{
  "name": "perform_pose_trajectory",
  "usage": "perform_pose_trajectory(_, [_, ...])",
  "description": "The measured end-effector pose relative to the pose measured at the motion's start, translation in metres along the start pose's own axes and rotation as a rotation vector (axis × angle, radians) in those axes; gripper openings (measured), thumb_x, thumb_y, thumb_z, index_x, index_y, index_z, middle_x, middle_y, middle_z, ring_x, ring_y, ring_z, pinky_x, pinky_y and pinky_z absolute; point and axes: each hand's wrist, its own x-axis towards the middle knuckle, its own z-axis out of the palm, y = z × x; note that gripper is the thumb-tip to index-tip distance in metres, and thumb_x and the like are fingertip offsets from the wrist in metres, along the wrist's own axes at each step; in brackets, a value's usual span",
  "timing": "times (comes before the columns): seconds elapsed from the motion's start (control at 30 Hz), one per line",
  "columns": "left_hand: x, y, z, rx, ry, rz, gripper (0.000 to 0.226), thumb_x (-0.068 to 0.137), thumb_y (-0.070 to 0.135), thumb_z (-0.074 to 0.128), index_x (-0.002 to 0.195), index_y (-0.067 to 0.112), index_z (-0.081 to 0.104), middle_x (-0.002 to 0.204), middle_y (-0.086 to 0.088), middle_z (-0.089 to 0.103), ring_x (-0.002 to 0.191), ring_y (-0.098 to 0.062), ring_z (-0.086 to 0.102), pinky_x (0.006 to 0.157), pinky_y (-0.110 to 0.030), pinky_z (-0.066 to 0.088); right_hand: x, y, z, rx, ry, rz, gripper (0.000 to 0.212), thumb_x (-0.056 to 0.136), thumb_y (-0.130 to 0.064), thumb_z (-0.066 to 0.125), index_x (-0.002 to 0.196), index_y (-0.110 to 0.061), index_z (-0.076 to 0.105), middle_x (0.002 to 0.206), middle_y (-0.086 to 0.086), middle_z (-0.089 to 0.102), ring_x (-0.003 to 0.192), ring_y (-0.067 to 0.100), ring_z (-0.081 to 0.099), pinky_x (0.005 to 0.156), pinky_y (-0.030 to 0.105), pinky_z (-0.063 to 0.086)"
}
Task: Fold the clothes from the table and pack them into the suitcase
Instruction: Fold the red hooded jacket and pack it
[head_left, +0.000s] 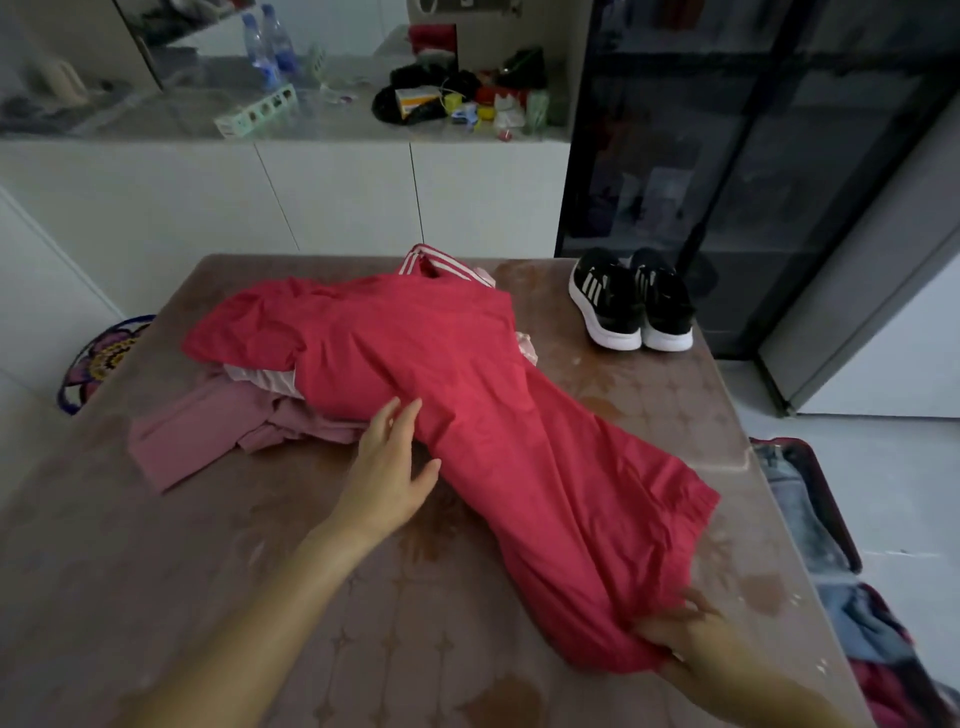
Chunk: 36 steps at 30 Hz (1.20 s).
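Left fingers (390, 419) straight, right hand (691, 639) gripping dress (467, 364)

Red dress (467, 405): one, unfolded, lying diagonally across my table (260, 571) from far left to near right, its near hem gripped in my right hand (691, 639). Pink garments (208, 436): a crumpled pile under the dress's left side, with a red white-striped piece (421, 260) at the far end. Suitcase (839, 519): dark red, open to the right of the table, holding denim clothes (789, 499).
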Motion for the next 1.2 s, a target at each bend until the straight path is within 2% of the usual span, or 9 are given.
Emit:
perform_pose_trajectory(0.1, [-0.010, 0.009, 0.004, 0.016, -0.032, -0.013, 0.074, 0.087, 0.033, 0.063, 0.148, 0.016, 0.024, 0.154, -0.011, 0.016, 0.142, -0.028, 0.019, 0.114, -0.040, 0.023, 0.041, -0.024, -0.039, 0.010, -0.293, -0.110, 0.058, 0.050, -0.067, 0.067, 0.099, -0.040, 0.054, 0.077, -0.023, 0.064, 0.076, -0.007, 0.059, 0.079, 0.012, 0.042])
perform_pose_trajectory(0.23, [-0.019, 0.018, 0.007, 0.029, -0.019, -0.052, 0.074, 0.088, 0.033, 0.063, 0.148, 0.013, 0.025, 0.154, -0.013, 0.015, 0.142, -0.029, 0.019, 0.115, -0.036, 0.019, 0.068, -0.025, -0.082, 0.088, -0.504, -0.051, 0.107, 0.047, -0.100, 0.024, 0.129, -0.037, 0.052, 0.114, -0.012, 0.065, 0.108, 0.008, 0.057, 0.096, 0.020, 0.033])
perform_pose_trajectory(0.43, [-0.035, 0.027, 0.010, -0.018, 0.059, -0.137, 0.075, 0.088, 0.035, 0.062, 0.149, 0.016, 0.021, 0.156, -0.008, 0.010, 0.144, -0.021, 0.014, 0.115, -0.029, 0.014, 0.163, -0.021, -0.101, 0.145, -0.133, 0.053, 0.117, 0.053, -0.097, -0.002, 0.136, -0.031, 0.046, 0.133, -0.009, 0.055, 0.122, 0.010, 0.051, 0.104, 0.034, 0.038])
perform_pose_trajectory(0.57, [-0.056, 0.019, 0.011, -0.007, 0.114, -0.221, 0.075, 0.089, 0.036, 0.060, 0.150, 0.021, 0.018, 0.156, -0.002, 0.006, 0.145, -0.015, 0.010, 0.112, -0.022, 0.013, 0.242, -0.014, -0.084, 0.206, -0.014, 0.238, 0.074, 0.083, -0.069, 0.046, 0.142, -0.026, 0.035, 0.138, 0.003, 0.048, 0.127, 0.024, 0.045, 0.104, 0.046, 0.037])
perform_pose_trajectory(0.77, [-0.093, -0.010, -0.006, 0.050, 0.151, -0.374, 0.079, 0.081, 0.044, 0.059, 0.147, 0.013, 0.028, 0.152, -0.009, 0.019, 0.142, -0.022, 0.021, 0.110, -0.021, 0.012, 0.288, 0.030, -0.051, 0.289, -0.120, 0.719, 0.077, 0.086, -0.047, 0.059, 0.147, -0.019, 0.021, 0.141, 0.015, 0.042, 0.129, 0.036, 0.041, 0.108, 0.051, 0.030])
perform_pose_trajectory(0.83, [-0.099, -0.016, -0.013, 0.055, 0.165, -0.413, 0.082, 0.076, 0.051, 0.052, 0.146, 0.014, 0.028, 0.153, -0.009, 0.019, 0.142, -0.022, 0.020, 0.110, -0.021, 0.012, 0.293, 0.037, -0.042, 0.294, -0.152, 0.756, 0.064, 0.087, -0.039, 0.059, 0.140, -0.016, 0.034, 0.134, 0.013, 0.050, 0.124, 0.035, 0.047, 0.106, 0.051, 0.030])
perform_pose_trajectory(1.0, [-0.076, -0.007, -0.027, 0.053, 0.212, -0.379, 0.085, 0.077, 0.062, 0.043, 0.147, 0.017, 0.026, 0.153, -0.007, 0.017, 0.141, -0.022, 0.024, 0.111, -0.026, 0.019, 0.295, 0.020, -0.064, 0.474, 0.271, 0.449, 0.025, 0.087, -0.020, 0.054, 0.091, 0.002, 0.067, 0.089, 0.023, 0.068, 0.088, 0.040, 0.064, 0.075, 0.036, 0.047])
perform_pose_trajectory(1.1, [-0.041, 0.012, -0.030, -0.024, 0.219, -0.308, 0.074, 0.087, 0.057, 0.046, 0.148, 0.021, 0.025, 0.153, -0.001, 0.016, 0.140, -0.017, 0.024, 0.113, -0.032, 0.026, 0.273, -0.004, -0.097, 0.553, 0.484, 0.030, 0.017, 0.088, -0.009, 0.061, 0.099, -0.005, 0.073, 0.091, 0.008, 0.073, 0.085, 0.018, 0.066, 0.075, 0.015, 0.042])
perform_pose_trajectory(1.2, [0.001, 0.039, -0.026, -0.122, 0.236, -0.290, 0.075, 0.087, 0.058, 0.043, 0.145, 0.012, 0.031, 0.150, -0.006, 0.025, 0.138, -0.018, 0.029, 0.115, -0.034, 0.027, 0.236, -0.027, -0.119, 0.400, 0.399, -0.422, 0.025, 0.088, -0.019, 0.053, 0.104, -0.014, 0.073, 0.079, -0.004, 0.071, 0.074, 0.007, 0.062, 0.079, 0.009, 0.039])
